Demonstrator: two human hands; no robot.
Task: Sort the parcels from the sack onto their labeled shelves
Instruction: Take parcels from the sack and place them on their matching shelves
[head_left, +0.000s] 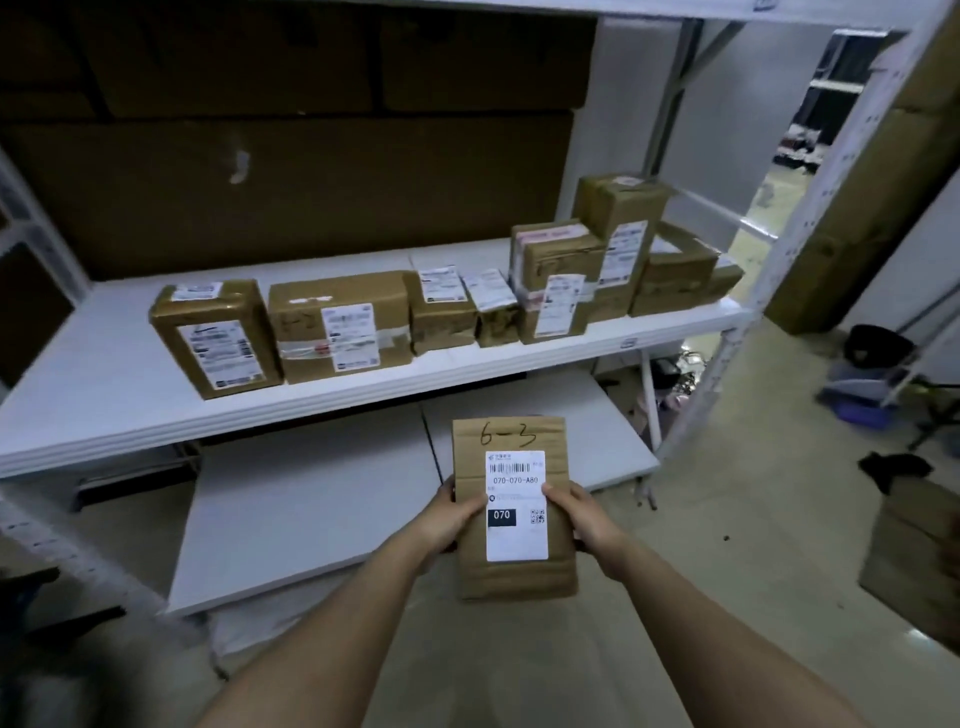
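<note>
Two hands hold one flat brown parcel (514, 512) upright in front of the person, the left hand (451, 514) gripping its left edge and the right hand (581, 519) gripping its right edge, each thumb pressed on the white label (516, 506). The label reads "070-070-A80" and "070", and "6-3" is handwritten on the cardboard above it. Beyond the hands and higher up runs a white shelf (104, 395) carrying a row of taped brown boxes (337, 325), most with white labels, stacked taller toward the right. Directly past the parcel, lower down, sits a second white shelf (291, 509). To the right of the right hand, a brown cardboard box (914, 551) stands on the pale floor.
</note>
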